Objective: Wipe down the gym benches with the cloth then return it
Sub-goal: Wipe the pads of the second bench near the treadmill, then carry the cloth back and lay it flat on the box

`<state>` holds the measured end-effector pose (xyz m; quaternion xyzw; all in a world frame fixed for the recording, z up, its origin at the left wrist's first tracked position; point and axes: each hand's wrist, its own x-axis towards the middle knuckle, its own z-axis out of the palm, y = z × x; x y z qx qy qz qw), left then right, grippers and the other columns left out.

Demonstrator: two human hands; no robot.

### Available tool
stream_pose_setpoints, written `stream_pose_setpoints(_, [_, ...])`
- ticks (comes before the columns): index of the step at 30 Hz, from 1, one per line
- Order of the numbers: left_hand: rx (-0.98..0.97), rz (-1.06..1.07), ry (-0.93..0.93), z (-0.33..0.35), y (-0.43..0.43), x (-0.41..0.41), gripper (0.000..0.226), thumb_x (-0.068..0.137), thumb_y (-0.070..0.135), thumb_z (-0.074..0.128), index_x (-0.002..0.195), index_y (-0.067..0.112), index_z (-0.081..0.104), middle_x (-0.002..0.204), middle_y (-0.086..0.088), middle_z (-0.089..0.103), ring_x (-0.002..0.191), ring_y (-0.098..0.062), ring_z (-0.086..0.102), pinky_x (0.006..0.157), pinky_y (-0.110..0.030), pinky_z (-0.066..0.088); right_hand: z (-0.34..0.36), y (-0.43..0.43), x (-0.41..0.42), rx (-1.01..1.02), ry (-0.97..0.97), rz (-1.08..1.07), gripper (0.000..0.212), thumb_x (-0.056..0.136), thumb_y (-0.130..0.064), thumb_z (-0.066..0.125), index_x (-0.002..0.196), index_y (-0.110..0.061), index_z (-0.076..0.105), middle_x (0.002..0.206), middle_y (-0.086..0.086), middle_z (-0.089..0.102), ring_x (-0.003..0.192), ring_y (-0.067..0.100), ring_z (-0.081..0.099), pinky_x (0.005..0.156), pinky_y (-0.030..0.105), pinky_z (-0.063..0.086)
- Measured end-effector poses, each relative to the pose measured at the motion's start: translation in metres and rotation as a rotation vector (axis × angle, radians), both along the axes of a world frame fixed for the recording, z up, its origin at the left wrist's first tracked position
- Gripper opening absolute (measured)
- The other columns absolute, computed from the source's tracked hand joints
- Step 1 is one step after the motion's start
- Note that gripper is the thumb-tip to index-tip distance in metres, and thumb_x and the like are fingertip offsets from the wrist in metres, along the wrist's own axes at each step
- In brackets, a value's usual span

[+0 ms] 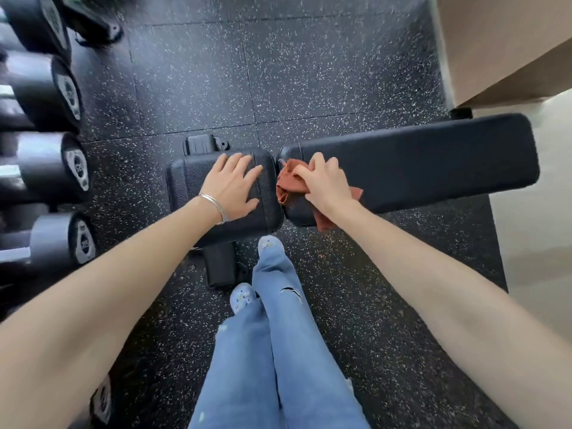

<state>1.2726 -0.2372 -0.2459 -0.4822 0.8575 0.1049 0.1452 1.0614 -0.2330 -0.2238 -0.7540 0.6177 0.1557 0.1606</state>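
My jeans (278, 351) and both bare forearms fill the near foreground, reaching forward and down to the bench. The cloth (289, 178), rust-coloured and bunched, lies on the left end of the long back pad (433, 159), right at the narrow gap that parts it from the shorter seat pad (182, 187). My right hand (328, 181) sits on top of the cloth with its fingers curled over it, gripping it and pressing it to the pad; a corner of the cloth hangs off the pad's near edge below my wrist. My left hand (230, 181) lies flat on the seat pad, fingers straight and spread, holding nothing, a bracelet (213, 205) at the wrist. The back pad's long axis runs crosswise, from the grip away to my right. Assessment: almost the whole length of that pad lies rightward of the cloth, so the coming stroke should run along that axis, and the right hand is the nearer one for it. Dumbbells (55, 168) stand racked at far left over the speckled floor (216, 88).
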Motion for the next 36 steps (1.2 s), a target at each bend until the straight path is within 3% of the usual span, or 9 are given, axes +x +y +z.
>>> stream_pose_setpoints(7, [-0.162,0.099,0.045,0.124,0.047,0.037,0.072,0.086,0.055,0.047,0.144,0.017,0.031,0.151,-0.012,0.029,0.142,-0.029,0.02,0.117,-0.047,0.013,0.132,0.027,0.023,-0.096,-0.025,0.063,0.048,0.082,-0.02,0.068,0.125,-0.023,0.046,0.124,0.015,0.037,0.108,0.038,0.041,0.082,0.047,0.048])
stream_pose_setpoints(14, [-0.249,0.275,0.08,0.203,0.098,0.064,0.068,0.083,0.056,0.05,0.139,0.02,0.039,0.144,-0.009,0.041,0.136,-0.029,0.03,0.113,-0.046,0.02,0.212,0.055,0.047,-0.139,-0.059,0.102,0.048,0.081,-0.018,0.068,0.124,-0.026,0.047,0.125,0.014,0.038,0.111,0.038,0.04,0.085,0.049,0.048])
stream_pose_setpoints(21, [-0.277,0.429,0.053,0.232,0.128,0.079,0.066,0.084,0.055,0.05,0.139,0.02,0.04,0.136,-0.007,0.049,0.123,-0.027,0.046,0.102,-0.04,0.033,0.245,0.054,0.066,-0.152,-0.074,0.234,0.046,0.082,-0.016,0.065,0.125,-0.023,0.049,0.122,0.014,0.039,0.111,0.037,0.04,0.086,0.048,0.048])
stream_pose_setpoints(31, [-0.327,0.782,-0.053,0.258,0.169,0.066,0.067,0.084,0.057,0.048,0.139,0.02,0.039,0.135,-0.007,0.049,0.124,-0.027,0.045,0.101,-0.038,0.034,0.26,0.037,0.078,-0.131,-0.161,0.569,0.047,0.081,-0.017,0.065,0.124,-0.028,0.05,0.115,0.012,0.041,0.108,0.034,0.041,0.078,0.043,0.046])
stream_pose_setpoints(36, [-0.334,0.989,-0.08,0.257,0.207,0.031,0.066,0.085,0.057,0.047,0.139,0.02,0.04,0.134,-0.006,0.049,0.123,-0.027,0.045,0.099,-0.038,0.036,0.26,0.036,0.074,-0.104,-0.174,0.78,0.047,0.081,-0.016,0.067,0.124,-0.028,0.051,0.116,0.013,0.042,0.109,0.034,0.042,0.081,0.043,0.047])
